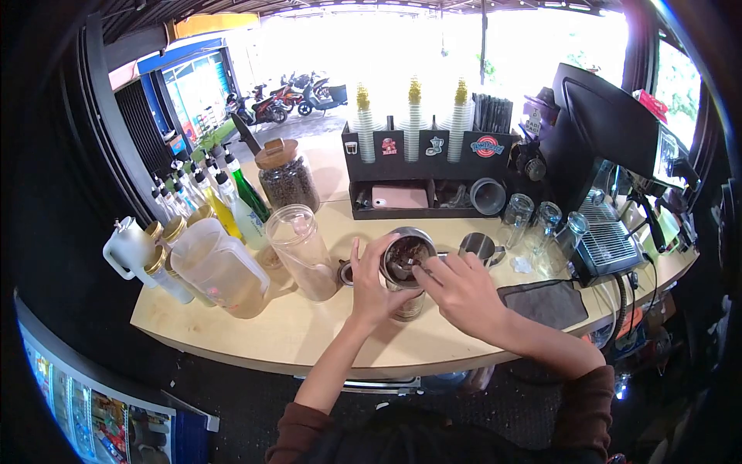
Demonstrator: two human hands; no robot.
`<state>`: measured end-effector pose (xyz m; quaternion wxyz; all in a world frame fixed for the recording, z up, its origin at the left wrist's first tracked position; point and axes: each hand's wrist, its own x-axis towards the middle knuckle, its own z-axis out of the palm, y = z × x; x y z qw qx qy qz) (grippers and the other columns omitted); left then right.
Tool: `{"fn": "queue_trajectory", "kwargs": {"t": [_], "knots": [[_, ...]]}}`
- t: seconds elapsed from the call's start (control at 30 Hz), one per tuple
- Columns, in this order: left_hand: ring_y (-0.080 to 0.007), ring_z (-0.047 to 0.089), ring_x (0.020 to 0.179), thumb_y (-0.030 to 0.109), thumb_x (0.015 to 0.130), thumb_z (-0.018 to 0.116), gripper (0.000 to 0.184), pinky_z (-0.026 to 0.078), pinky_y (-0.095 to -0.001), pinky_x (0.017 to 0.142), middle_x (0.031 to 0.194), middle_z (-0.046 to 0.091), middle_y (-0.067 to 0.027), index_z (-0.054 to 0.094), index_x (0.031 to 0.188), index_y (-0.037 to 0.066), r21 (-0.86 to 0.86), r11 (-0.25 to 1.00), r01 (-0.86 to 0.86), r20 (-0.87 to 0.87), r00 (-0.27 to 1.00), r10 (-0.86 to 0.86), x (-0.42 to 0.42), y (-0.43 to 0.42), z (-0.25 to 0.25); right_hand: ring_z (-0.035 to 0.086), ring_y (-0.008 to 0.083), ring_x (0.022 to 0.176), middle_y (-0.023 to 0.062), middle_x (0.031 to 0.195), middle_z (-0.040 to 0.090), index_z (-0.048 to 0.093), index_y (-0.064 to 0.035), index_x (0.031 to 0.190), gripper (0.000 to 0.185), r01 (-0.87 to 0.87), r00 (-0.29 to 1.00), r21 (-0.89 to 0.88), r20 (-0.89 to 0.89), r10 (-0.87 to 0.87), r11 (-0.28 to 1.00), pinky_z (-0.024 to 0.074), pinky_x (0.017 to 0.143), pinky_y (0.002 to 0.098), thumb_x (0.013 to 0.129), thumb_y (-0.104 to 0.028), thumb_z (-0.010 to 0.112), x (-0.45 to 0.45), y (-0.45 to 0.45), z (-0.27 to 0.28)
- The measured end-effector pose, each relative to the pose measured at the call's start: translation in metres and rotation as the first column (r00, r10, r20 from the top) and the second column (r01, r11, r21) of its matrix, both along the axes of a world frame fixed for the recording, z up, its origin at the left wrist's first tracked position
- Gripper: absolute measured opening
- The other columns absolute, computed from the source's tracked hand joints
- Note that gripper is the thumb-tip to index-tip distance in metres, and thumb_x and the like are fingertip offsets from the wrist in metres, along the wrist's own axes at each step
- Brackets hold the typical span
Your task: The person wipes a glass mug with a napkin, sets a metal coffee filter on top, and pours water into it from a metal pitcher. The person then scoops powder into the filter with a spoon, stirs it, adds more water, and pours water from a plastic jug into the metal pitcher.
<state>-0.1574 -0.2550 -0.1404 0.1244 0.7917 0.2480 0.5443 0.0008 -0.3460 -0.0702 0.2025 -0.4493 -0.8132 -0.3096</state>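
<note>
My left hand is wrapped around the left side of a round metal cup, tilted so that its mouth faces me. Dark brown contents, partly wet-looking, cover the inside. From the right, my right hand reaches to the mouth with fingers pinched. A small shiny piece, like the end of a spoon, shows at the fingertips; most of it is hidden. Below the cup stands a glass jar, partly covered by my hands. A metal pitcher stands just right of the cup.
Left are a clear tall container, a plastic pitcher, syrup bottles and a coffee bean jar. A black cup organizer stands behind. Glasses, a dark cloth and an espresso machine are right.
</note>
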Motion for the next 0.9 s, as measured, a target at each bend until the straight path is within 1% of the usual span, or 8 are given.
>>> {"fn": "queue_trajectory", "kwargs": {"t": [0.07,0.3,0.43,0.6,0.67,0.8,0.87,0.9], "knots": [[-0.0245,0.051,0.115,0.024,0.051,0.085,0.084,0.013,-0.0518,0.110,0.121,0.054,-0.0066,0.046,0.124,0.010,-0.003,1.000,-0.010,0.011,1.000,0.010,-0.001,-0.001,0.000,0.047,0.0191,0.076,0.0040,0.088,0.050,0.061,-0.0022,0.106,0.041,0.028,0.999,0.016,-0.034,-0.028,0.999,0.0339,0.064,0.0332,0.064,-0.006,0.058,0.000,-0.001,-0.001],[-0.0246,0.050,0.115,0.022,0.049,0.086,0.085,0.012,-0.0517,0.111,0.121,0.054,-0.0069,0.046,0.124,0.010,0.016,1.000,-0.026,0.005,1.000,0.026,0.000,-0.001,-0.001,0.048,0.0178,0.079,0.0042,0.089,0.050,0.060,-0.0037,0.099,0.031,0.041,0.999,0.072,-0.001,-0.041,0.997,0.0353,0.066,0.0321,0.070,-0.014,0.057,0.000,-0.001,-0.002],[-0.0244,0.050,0.116,0.021,0.050,0.085,0.084,0.012,-0.0517,0.111,0.121,0.054,-0.0067,0.046,0.124,0.010,0.010,1.000,-0.023,0.002,1.000,0.023,-0.001,-0.002,0.000,0.049,0.0182,0.079,0.0042,0.088,0.049,0.060,-0.0040,0.099,0.031,-0.029,1.000,0.013,-0.002,0.029,0.999,0.0354,0.067,0.0324,0.070,-0.014,0.057,-0.002,0.000,-0.003],[-0.0244,0.051,0.114,0.023,0.050,0.085,0.083,0.014,-0.0520,0.110,0.119,0.054,-0.0064,0.047,0.122,0.011,-0.008,0.999,-0.036,-0.020,0.999,0.036,-0.003,-0.006,0.003,0.050,0.0200,0.079,0.0043,0.086,0.051,0.062,-0.0057,0.096,0.029,0.050,0.994,-0.046,-0.091,-0.054,0.998,0.0341,0.068,0.0341,0.067,-0.003,0.059,0.003,0.002,0.004],[-0.0282,0.052,0.112,0.031,0.049,0.087,0.085,0.019,-0.0491,0.110,0.115,0.057,-0.0091,0.048,0.120,0.006,-0.033,0.997,-0.067,-0.049,0.997,0.065,-0.004,-0.004,0.003,0.050,0.0200,0.078,0.0038,0.085,0.051,0.063,-0.0066,0.094,0.026,0.048,0.991,-0.076,-0.123,-0.057,0.996,0.0340,0.068,0.0342,0.069,-0.002,0.058,0.006,0.004,0.007],[-0.0245,0.053,0.109,0.031,0.052,0.085,0.077,0.022,-0.0492,0.107,0.111,0.057,-0.0061,0.050,0.118,0.010,-0.113,0.991,-0.068,-0.051,0.997,0.063,-0.006,-0.006,0.006,0.053,0.0202,0.080,0.0040,0.084,0.053,0.060,-0.0085,0.089,0.014,0.027,0.978,-0.185,-0.198,-0.064,0.982,0.0345,0.069,0.0367,0.075,-0.009,0.060,0.012,0.010,0.009],[-0.0227,0.058,0.103,0.026,0.053,0.088,0.076,0.043,-0.0370,0.096,0.111,0.059,-0.0117,0.052,0.115,0.003,-0.281,0.960,0.011,-0.043,0.999,-0.024,-0.006,-0.004,0.004,0.054,0.0208,0.079,0.0041,0.082,0.053,0.061,-0.0084,0.087,0.010,0.013,0.968,-0.230,-0.241,-0.070,0.973,0.0345,0.069,0.0372,0.077,-0.010,0.060,0.013,0.012,0.012],[-0.0227,0.058,0.103,0.026,0.053,0.088,0.076,0.043,-0.0370,0.096,0.111,0.059,-0.0117,0.052,0.115,0.003,-0.281,0.960,0.011,-0.042,0.999,-0.023,-0.006,-0.002,0.001,0.054,0.0208,0.080,0.0043,0.080,0.054,0.062,-0.0089,0.086,0.008,0.001,0.957,-0.286,-0.277,-0.083,0.958,0.0340,0.070,0.0367,0.078,-0.011,0.061,0.013,0.013,0.013]]}}
